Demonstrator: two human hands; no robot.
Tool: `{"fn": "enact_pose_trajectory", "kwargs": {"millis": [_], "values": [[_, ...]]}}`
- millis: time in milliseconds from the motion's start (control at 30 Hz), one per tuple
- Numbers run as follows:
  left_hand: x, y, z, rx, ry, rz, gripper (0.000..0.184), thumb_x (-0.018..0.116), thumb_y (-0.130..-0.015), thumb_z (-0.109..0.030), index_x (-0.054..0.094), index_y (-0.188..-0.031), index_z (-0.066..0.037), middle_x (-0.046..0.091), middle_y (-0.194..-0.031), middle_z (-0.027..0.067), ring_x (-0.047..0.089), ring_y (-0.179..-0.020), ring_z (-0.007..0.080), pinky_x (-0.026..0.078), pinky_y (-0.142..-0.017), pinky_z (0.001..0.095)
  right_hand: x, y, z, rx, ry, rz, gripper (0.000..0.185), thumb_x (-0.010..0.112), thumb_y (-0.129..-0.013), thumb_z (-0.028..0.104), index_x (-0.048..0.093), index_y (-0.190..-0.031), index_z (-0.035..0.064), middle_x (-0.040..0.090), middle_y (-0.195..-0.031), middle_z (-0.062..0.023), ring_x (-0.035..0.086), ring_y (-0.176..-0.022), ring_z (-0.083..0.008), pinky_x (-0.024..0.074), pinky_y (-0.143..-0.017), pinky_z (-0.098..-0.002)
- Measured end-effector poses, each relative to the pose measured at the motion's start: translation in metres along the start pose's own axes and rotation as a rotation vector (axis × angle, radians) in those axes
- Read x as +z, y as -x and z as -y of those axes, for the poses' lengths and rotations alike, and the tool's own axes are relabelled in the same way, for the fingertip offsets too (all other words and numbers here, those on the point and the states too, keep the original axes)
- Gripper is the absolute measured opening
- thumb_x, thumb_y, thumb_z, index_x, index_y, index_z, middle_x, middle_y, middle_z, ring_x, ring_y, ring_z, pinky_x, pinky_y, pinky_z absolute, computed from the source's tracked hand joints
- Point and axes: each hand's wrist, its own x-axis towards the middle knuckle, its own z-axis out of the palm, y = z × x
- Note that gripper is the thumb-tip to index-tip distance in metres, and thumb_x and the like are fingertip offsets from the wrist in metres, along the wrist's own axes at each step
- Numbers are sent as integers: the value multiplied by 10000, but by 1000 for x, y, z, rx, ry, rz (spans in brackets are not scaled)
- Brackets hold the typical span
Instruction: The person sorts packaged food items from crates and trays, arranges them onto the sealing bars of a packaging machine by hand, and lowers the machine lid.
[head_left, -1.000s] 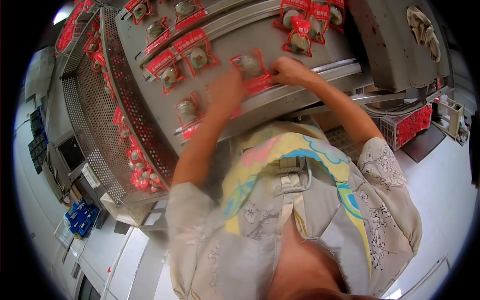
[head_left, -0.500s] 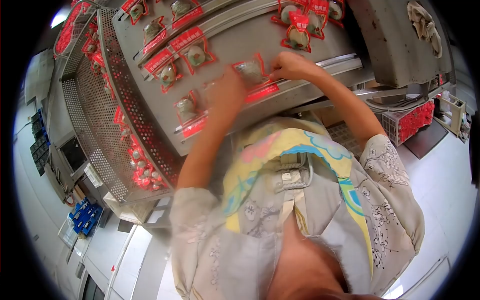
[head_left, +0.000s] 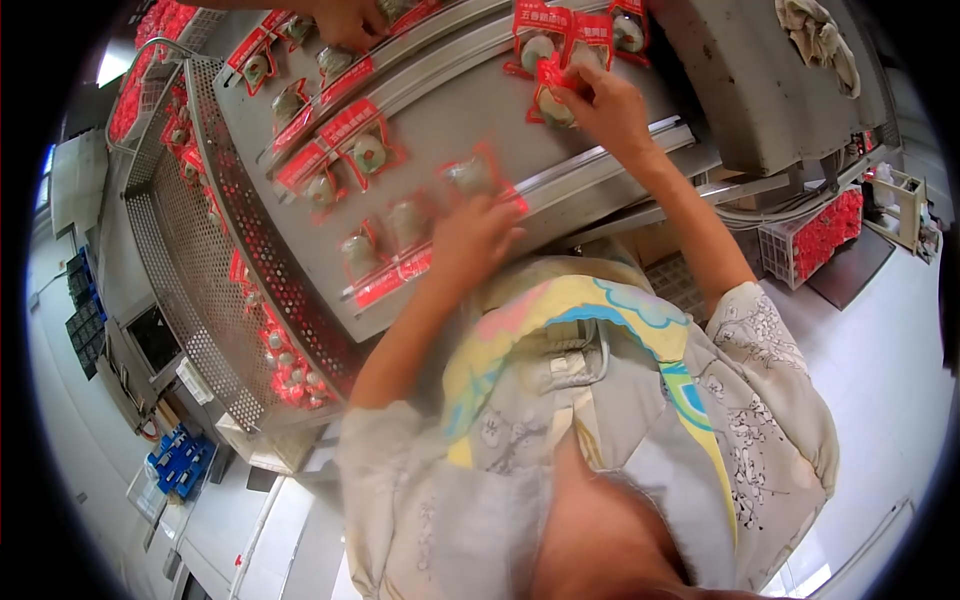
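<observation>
My right hand [head_left: 610, 105] is at the upper right, its thumb and fingers pinched on the red top of an egg packet [head_left: 552, 105], a clear pouch with a round pale thing inside. Other packets [head_left: 537, 48] lie against it. My left hand [head_left: 475, 240], slightly blurred, has its fingers apart at the near metal rail. Just beyond those fingers lies a packet [head_left: 468, 178]. To its left, two more packets [head_left: 408, 222] lie in the same row, their red ends along the rail.
A second row of packets [head_left: 368, 152] lies along the middle rails [head_left: 440, 75]. Another person's hand [head_left: 350, 20] reaches in at the top. A perforated metal basket [head_left: 185, 270] with red packets stands on the left, and a metal housing [head_left: 740, 100] on the right, bearing a cloth [head_left: 820, 45].
My right hand has moved up and right from the near row to the packets there. My left hand has drawn back toward me. Another person's hand has come in at the top.
</observation>
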Motion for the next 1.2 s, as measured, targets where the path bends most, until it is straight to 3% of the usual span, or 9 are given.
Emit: {"fn": "enact_pose_trajectory", "kwargs": {"millis": [200,300,400,433,533,867,1000,1133,1200], "values": [[7,-90,-18,-945,1451,-10,304,545,-937,-360,625,-934,-67,611,-807,-14,542,-618,86,438,-520,246,-12,51,-2,-260,-185,96,149,699,-792,169,613,-886,91,623,-769,-83,599,-654,-302,484,-574,-338],[17,-110,-22,-945,1527,170,240,588,-911,-330,617,-920,-92,621,-812,-7,533,-621,64,386,-469,177,-35,66,-4,-352,-223,316,133,680,-831,176,607,-865,70,632,-749,-68,615,-624,-228,484,-558,-310],[24,-108,-22,-913,1521,180,213,655,-871,-299,607,-936,-102,630,-808,-3,538,-627,42,360,-448,142,-38,80,-13,262,-804,119,169,659,-872,199,596,-838,46,624,-702,-38,588,-561,-129,460,-509,-268],[24,-108,-23,-932,1529,171,209,668,-863,-287,604,-939,-103,629,-804,-4,539,-616,41,362,-448,143,-37,71,-14,493,-846,87,301,626,-904,329,602,-806,45,600,-644,-8,526,-507,-68,409,-456,-228],[20,-109,-26,-954,1532,178,202,696,-849,-248,598,-949,-103,626,-798,-10,542,-603,32,366,-449,144,-30,47,-33,931,-725,697,419,613,-886,453,616,-786,46,582,-595,6,482,-451,-68,362,-421,-209],[4,-104,-25,-846,1533,326,176,687,-851,-102,580,-990,-97,615,-809,-18,512,-611,12,314,-431,97,-35,29,-46,904,-1048,954,234,694,-845,317,648,-820,89,588,-666,29,488,-522,-36,346,-452,-180],[-1,-98,-9,-842,1383,263,218,704,-838,-112,575,-1011,-78,612,-780,-22,501,-597,31,358,-471,133,-34,18,-49,754,-878,916,187,687,-840,240,658,-828,55,575,-674,33,459,-528,-32,323,-457,-185],[18,-88,4,-589,608,-63,351,767,-761,-188,567,-1016,-54,609,-707,7,548,-607,105,443,-545,250,-6,21,-59,127,-303,475,182,658,-818,250,681,-879,79,636,-706,-68,598,-652,-222,464,-597,-338],[21,-88,-3,-493,154,-156,435,794,-712,-228,556,-1025,-42,618,-688,44,589,-624,162,474,-585,311,-1,22,-56,108,-165,468,184,645,-813,267,675,-879,98,643,-797,-102,620,-802,-301,488,-717,-407]]}}
